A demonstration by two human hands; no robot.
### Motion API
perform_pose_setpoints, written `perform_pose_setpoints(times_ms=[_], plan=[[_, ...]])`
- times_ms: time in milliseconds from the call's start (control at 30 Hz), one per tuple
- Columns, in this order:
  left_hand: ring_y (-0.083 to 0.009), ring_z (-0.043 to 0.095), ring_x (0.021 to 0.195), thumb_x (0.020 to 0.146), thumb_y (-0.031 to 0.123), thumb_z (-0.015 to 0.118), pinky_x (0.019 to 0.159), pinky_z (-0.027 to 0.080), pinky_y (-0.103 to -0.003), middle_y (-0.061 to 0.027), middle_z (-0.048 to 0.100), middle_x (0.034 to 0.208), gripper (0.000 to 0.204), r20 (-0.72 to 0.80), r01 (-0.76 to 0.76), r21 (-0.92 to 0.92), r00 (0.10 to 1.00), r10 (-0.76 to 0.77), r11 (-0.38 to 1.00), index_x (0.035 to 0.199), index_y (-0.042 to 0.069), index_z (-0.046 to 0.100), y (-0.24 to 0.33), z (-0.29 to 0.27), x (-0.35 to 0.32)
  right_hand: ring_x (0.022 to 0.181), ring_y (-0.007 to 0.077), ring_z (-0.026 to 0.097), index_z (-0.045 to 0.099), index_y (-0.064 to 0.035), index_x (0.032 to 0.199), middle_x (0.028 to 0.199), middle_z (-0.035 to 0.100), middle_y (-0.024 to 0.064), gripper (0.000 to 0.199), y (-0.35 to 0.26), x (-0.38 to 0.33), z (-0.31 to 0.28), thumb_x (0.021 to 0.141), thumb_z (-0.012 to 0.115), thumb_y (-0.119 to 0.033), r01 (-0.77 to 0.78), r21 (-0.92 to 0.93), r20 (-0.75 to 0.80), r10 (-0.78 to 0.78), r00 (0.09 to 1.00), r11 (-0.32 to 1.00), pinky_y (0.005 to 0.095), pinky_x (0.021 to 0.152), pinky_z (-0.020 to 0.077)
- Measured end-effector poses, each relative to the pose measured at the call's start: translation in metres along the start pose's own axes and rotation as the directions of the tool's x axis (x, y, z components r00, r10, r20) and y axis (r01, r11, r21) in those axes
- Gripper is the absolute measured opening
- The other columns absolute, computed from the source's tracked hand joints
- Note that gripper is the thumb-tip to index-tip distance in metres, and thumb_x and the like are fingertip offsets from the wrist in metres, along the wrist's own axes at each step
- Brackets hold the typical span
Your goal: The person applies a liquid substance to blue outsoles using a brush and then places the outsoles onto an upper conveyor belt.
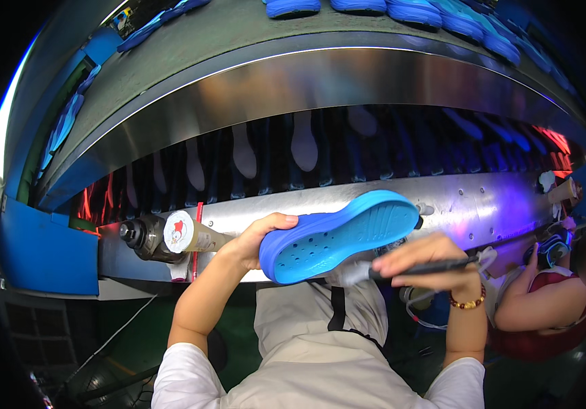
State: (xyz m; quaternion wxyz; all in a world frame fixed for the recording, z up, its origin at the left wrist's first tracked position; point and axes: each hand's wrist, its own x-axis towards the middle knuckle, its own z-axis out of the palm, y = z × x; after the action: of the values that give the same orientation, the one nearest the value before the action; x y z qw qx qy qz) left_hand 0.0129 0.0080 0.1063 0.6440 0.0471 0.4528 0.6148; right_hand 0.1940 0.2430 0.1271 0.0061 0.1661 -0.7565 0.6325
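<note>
A blue shoe sole with a lighter blue inner face and a row of small holes is tilted up over my lap. My left hand grips its left end, thumb on the upper rim and the other fingers out of sight beneath. In my right hand is a brush with a dark handle. Its pale bristles are at the sole's lower edge, blurred; whether they touch it I cannot tell.
A metal ledge runs ahead, bearing a lidded cup and a dark bottle. Beyond, pale insole shapes lie inside a dark, red-lit opening. Blue soles line the green belt above. Another person sits at the right.
</note>
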Motion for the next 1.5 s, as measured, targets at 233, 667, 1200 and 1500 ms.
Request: perform_pose_setpoints(times_ms=[233,667,1200,1500], plan=[[-0.0268,0.052,0.109,0.083,0.042,0.051,0.095,0.04,-0.036,-0.0189,0.051,0.121,0.062,0.137,-0.152,-0.022,0.979,0.154,0.988,0.124,-0.004,0.045,0.002,-0.027,-0.005,0.085,0.0216,0.066,0.067,-0.0004,0.087,0.091,0.067,0.0133,0.02,-0.011,-0.004,0.007,0.068,0.072,-0.002,-0.039,-0.188,-0.026,0.034,0.999,0.981,0.0296,0.078,0.0506],[-0.0323,0.046,0.114,0.079,0.074,0.017,0.096,0.038,-0.048,-0.0187,0.047,0.124,0.088,-0.038,-0.415,-0.424,0.896,0.442,0.805,0.132,0.006,0.035,-0.059,0.004,0.075,0.078,0.0225,0.064,0.064,-0.001,0.084,0.086,0.065,0.0117,0.016,0.033,0.039,0.054,0.068,0.067,0.0,0.039,-0.502,-0.41,-0.277,0.869,0.864,0.0299,0.069,0.0493],[-0.031,0.05,0.106,0.077,0.076,0.019,0.092,0.041,-0.047,-0.0185,0.051,0.115,0.091,-0.115,-0.589,-0.527,0.764,0.635,0.613,0.128,0.003,0.036,-0.037,0.027,0.048,0.084,0.025,0.064,0.066,-0.0023,0.084,0.089,0.066,0.0126,0.021,-0.008,0.024,0.045,0.064,0.069,0.002,0.105,-0.113,-0.343,-0.138,0.929,0.988,0.0338,0.078,0.0482],[-0.0313,0.05,0.108,0.078,0.075,0.021,0.092,0.042,-0.046,-0.0177,0.05,0.118,0.09,-0.067,-0.687,-0.433,0.67,0.739,0.583,0.127,0.002,0.037,-0.015,0.024,0.037,0.087,0.0227,0.063,0.066,-0.0006,0.088,0.092,0.066,0.0127,0.021,0.011,0.003,0.033,0.068,0.071,-0.001,0.029,-0.13,-0.436,-0.083,0.896,0.991,0.0337,0.08,0.0493]])
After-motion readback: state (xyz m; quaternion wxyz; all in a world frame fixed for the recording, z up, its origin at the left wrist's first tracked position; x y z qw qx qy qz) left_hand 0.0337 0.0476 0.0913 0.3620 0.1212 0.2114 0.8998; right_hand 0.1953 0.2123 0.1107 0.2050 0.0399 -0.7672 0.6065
